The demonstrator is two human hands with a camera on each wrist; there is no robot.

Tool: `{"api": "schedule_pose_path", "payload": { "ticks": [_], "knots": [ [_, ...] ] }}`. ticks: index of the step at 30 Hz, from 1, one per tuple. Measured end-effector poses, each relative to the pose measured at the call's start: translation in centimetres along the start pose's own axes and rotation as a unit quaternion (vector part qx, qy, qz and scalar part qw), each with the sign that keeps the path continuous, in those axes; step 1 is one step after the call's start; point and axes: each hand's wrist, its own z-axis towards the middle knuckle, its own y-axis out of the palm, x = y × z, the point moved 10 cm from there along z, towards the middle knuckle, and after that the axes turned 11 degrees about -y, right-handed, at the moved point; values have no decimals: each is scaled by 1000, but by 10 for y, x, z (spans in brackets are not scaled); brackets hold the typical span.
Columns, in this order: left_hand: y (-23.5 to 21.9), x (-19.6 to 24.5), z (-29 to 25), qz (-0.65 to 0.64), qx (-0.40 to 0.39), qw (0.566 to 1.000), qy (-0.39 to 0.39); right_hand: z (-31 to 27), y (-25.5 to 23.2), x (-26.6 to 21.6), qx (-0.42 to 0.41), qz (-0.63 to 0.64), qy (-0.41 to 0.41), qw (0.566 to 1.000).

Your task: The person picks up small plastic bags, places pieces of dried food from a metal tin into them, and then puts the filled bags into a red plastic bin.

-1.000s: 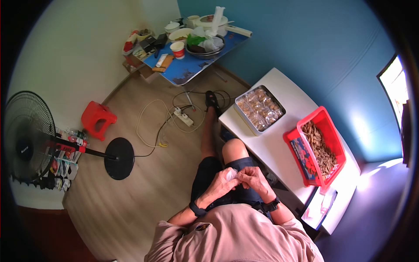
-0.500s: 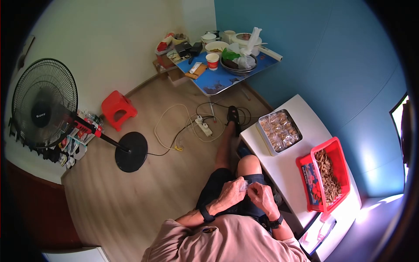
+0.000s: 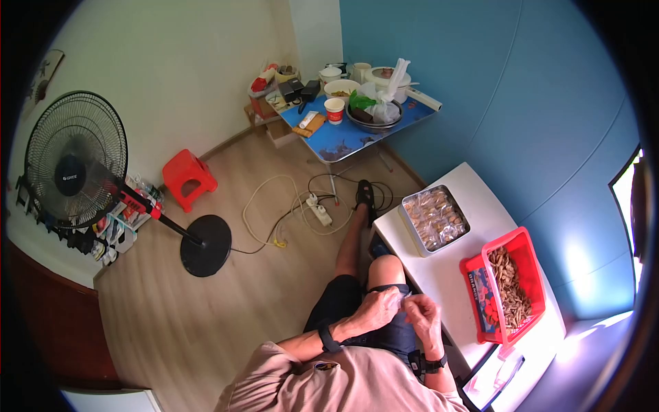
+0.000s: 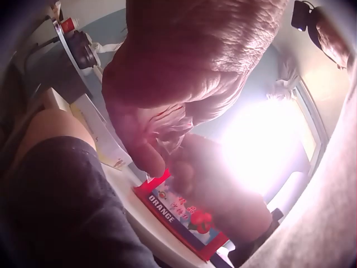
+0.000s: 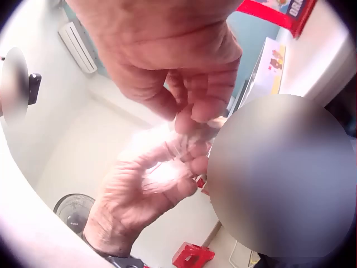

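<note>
Crinkled clear plastic wrapper (image 4: 173, 131) is held in the curled fingers of my left hand (image 3: 377, 310) (image 4: 184, 61) (image 5: 134, 195), above the dark shorts in the head view. Close on its right, my right hand (image 3: 424, 321) (image 4: 217, 192) (image 5: 167, 50) has its thumb and fingertips together, pinching at the wrapper's end. Fingers and glare hide what the wrapper contains. On the white cabinet (image 3: 449, 271), a metal tin (image 3: 436, 218) holds several wrapped pieces, and a red basket (image 3: 525, 268) holds loose brown pieces (image 3: 509, 292).
A blue folding table (image 3: 329, 141) with bowls, a cup and bags stands at the back. The fan (image 3: 72, 172) and red stool (image 3: 189, 180) are on the left. Cables and a power strip (image 3: 319, 211) lie on the floor near the sandalled foot (image 3: 365, 196).
The head view has turned, shifting the room rightward and lower. My hands have moved from close together to slightly farther apart, with the wrapper still in my left hand.
</note>
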Motion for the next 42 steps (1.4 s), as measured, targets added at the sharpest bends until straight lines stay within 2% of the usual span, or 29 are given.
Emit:
{"api": "schedule_pose_path", "payload": {
  "ticks": [1, 2, 3, 5, 7, 9, 12, 17, 19, 21, 23, 24, 27, 28, 29, 31, 33, 35, 36, 37, 39, 41, 42],
  "knots": [
    [4, 4, 4, -27, -10, 1000, 10, 2, -7, -8, 32, 36, -48, 998],
    [15, -1, 8, -42, -48, 998, -24, 1, -18, -6, 66, 34, -57, 996],
    [15, 8, 11, -41, -48, 998, -22, 1, -31, -3, 101, 33, -67, 992],
    [30, 13, 18, -236, -126, 958, -105, -1, -48, 6, 126, 32, -34, 991],
    [42, 22, 29, -263, -146, 949, -94, -4, -62, 22, 104, 120, 12, 987],
    [58, 30, 41, -327, -176, 922, -111, -8, -80, 19, 113, 154, -5, 982],
    [79, 51, 60, -348, -203, 910, -92, -9, -113, 12, 159, 178, -24, 971],
    [125, 82, 97, -381, -250, 890, -28, -5, -175, -21, 183, 105, -66, 975],
    [134, 107, 111, -375, -268, 888, 2, 1, -184, -55, 202, 99, -71, 972],
    [136, 128, 119, -374, -260, 890, 8, 6, -199, -81, 216, 10, -61, 974],
    [163, 133, 129, -386, -315, 866, -43, 14, -228, -80, 213, -78, -77, 971],
    [158, 148, 137, -393, -286, 873, 39, 17, -230, -91, 205, -113, -74, 969],
    [175, 160, 150, -399, -288, 869, 46, 22, -248, -105, 225, -171, -83, 956],
    [179, 157, 158, -367, -262, 890, 72, 25, -253, -107, 239, -143, -89, 956],
    [184, 156, 161, -368, -258, 890, 71, 30, -259, -107, 235, -144, -88, 957],
    [197, 141, 167, -405, -285, 865, -77, 41, -270, -105, 215, -138, -81, 963],
    [209, 132, 176, -407, -252, 876, -61, 47, -280, -99, 238, -130, -77, 959],
    [218, 127, 178, -438, -263, 859, -34, 54, -294, -105, 240, -215, -140, 936],
    [188, 142, 168, -506, -273, 818, -18, 58, -300, -108, 228, -257, -169, 924],
    [184, 137, 169, -506, -269, 819, -18, 61, -303, -103, 225, -256, -169, 925],
    [190, 126, 170, -491, -294, 816, -76, 65, -310, -96, 224, -287, -178, 914],
    [174, 122, 165, -493, -281, 819, -88, 73, -305, -76, 116, -524, -145, 831],
    [176, 118, 158, -498, -301, 808, -95, 75, -300, -72, 110, -543, -118, 824]
  ]
}}
